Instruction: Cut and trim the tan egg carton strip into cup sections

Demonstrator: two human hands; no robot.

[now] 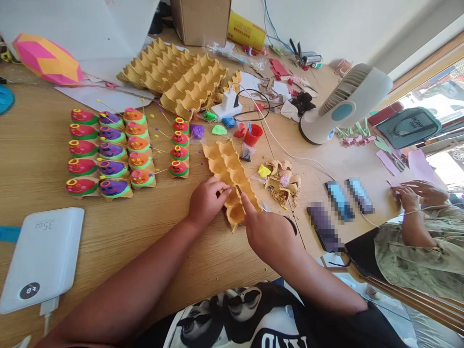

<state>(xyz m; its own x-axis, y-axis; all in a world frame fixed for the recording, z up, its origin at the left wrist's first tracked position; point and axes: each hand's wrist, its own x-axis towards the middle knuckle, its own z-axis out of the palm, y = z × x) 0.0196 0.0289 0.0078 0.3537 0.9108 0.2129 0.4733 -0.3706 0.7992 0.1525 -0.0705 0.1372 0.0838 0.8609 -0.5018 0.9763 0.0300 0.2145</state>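
A yellow egg-carton strip (229, 166), two cups wide, lies on the wooden table in front of me. My left hand (209, 200) is at the strip's left edge, thumb and fingers pinched around something too small to make out, perhaps the carton's edge. On the strip's right side is my right hand (266, 229), its index finger stretched along the carton; a dark handle loop (291, 225) shows beside it, and the rest of that tool is hidden under the hand. Rows of painted carton cups (112, 151) with faces stand to the left, with a shorter row (179, 152) nearer the strip.
Larger egg trays (194, 82) lie at the back. A red cup (253, 135), carton scraps (282, 181) and a white fan (344, 104) stand or lie to the right, near phones (340, 200). Another person's hands (416, 194) are at far right. A power bank (43, 258) lies left.
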